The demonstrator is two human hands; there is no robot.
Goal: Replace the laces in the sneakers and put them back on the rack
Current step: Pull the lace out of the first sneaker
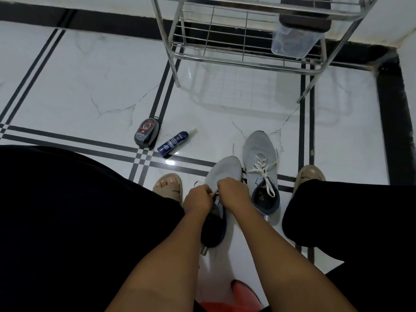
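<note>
Two grey sneakers stand on the tiled floor between my feet. The nearer sneaker (pixel 225 172) points away from me, and both hands work over its lacing area. My left hand (pixel 199 198) and my right hand (pixel 234 191) each pinch a white lace (pixel 215 192) that shows between them. The second sneaker (pixel 261 158) sits just to the right, with a white lace (pixel 266 174) threaded and lying loose over its opening. A metal wire shoe rack (pixel 243 57) stands ahead at the top.
A dark shoe-polish sponge case (pixel 146 132) and a blue spray bottle (pixel 173 143) lie on the floor to the left. A clear plastic container (pixel 292 42) rests on the rack's lower shelf. My sandalled feet (pixel 167 185) flank the shoes. A red object (pixel 245 293) sits near me.
</note>
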